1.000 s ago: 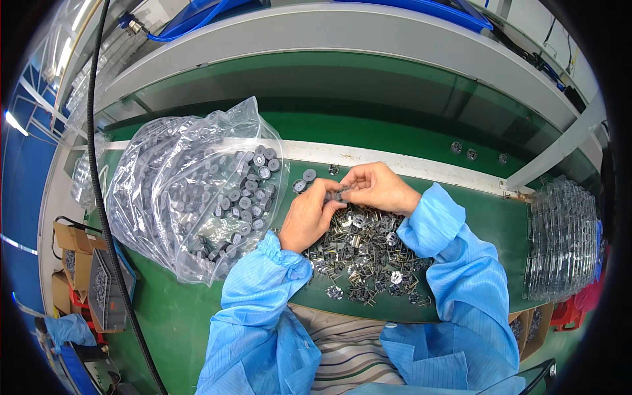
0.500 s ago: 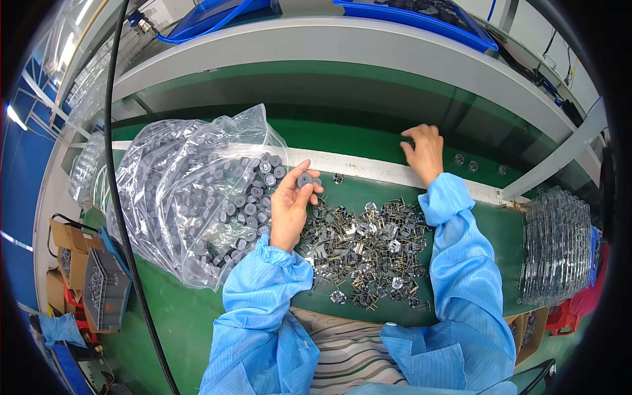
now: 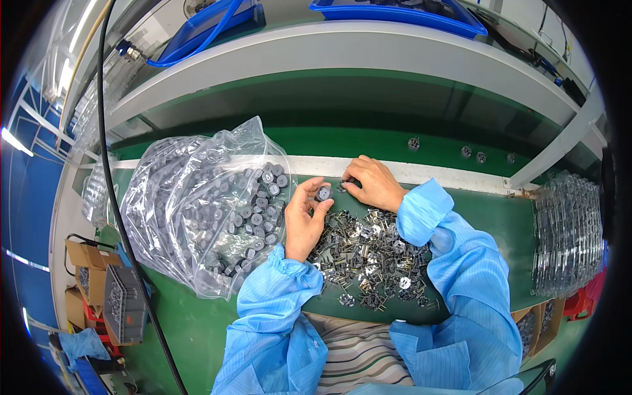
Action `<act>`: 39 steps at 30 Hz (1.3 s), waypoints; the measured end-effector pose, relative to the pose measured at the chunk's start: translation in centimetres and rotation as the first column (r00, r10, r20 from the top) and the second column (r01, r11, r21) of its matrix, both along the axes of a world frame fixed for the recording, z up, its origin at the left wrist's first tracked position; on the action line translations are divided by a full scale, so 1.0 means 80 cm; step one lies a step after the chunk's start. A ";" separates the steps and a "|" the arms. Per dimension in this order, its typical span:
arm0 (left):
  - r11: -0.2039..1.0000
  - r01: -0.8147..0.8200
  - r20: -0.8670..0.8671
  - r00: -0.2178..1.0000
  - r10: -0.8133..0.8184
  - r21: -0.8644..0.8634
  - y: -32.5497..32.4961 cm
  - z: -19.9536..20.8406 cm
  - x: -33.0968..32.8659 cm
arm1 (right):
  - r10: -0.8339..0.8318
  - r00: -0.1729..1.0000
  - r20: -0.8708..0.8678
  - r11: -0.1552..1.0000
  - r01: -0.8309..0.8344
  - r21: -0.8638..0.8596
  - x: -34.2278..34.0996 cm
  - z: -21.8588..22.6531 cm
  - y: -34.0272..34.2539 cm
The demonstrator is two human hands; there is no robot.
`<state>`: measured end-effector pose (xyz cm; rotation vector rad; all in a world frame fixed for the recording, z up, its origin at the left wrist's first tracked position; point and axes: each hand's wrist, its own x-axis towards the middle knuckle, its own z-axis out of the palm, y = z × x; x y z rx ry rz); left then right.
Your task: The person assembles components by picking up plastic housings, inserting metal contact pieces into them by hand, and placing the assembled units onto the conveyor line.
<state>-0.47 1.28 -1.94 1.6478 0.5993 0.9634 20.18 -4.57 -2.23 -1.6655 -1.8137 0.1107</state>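
My left hand (image 3: pixel 304 220) pinches a dark grey round cap (image 3: pixel 323 193) between thumb and fingers, with its holed face showing. Close beside it, my right hand (image 3: pixel 374 187) closes thumb and forefinger on a small round pinned part (image 3: pixel 342 187) at the white strip; whether the part is lifted cannot be seen. Below both hands spreads a pile of metal-pinned round parts (image 3: pixel 368 257). To the left lies a clear plastic bag (image 3: pixel 178 204), its mouth toward my left hand, with many grey caps (image 3: pixel 257 219) in and at its opening.
Several single parts (image 3: pixel 466 152) stand on the green strip beyond the white ledge (image 3: pixel 434 172). Stacked clear trays (image 3: pixel 567 237) are at the right. A grey shelf beam (image 3: pixel 342 49) with blue trays (image 3: pixel 401 16) crosses the back. A black cable (image 3: pixel 112 178) hangs at the left.
My right hand has come back from the far green strip toward my left hand, leaving another part standing there. The left hand still holds a grey cap. The view has shifted slightly.
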 end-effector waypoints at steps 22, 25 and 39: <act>0.955 0.182 0.191 0.972 -0.138 -0.233 -0.003 0.006 0.001 | 0.120 0.948 -0.295 0.970 -0.048 0.238 -0.039 0.056 -0.025; 0.961 0.161 0.159 0.979 -0.128 -0.224 -0.002 0.008 -0.003 | 0.154 0.955 -0.253 0.968 -0.094 0.234 -0.035 0.057 -0.025; 0.984 0.143 0.083 0.988 -0.134 -0.109 0.000 0.002 -0.005 | 0.206 0.978 -0.039 0.944 -0.187 0.272 -0.036 0.067 -0.032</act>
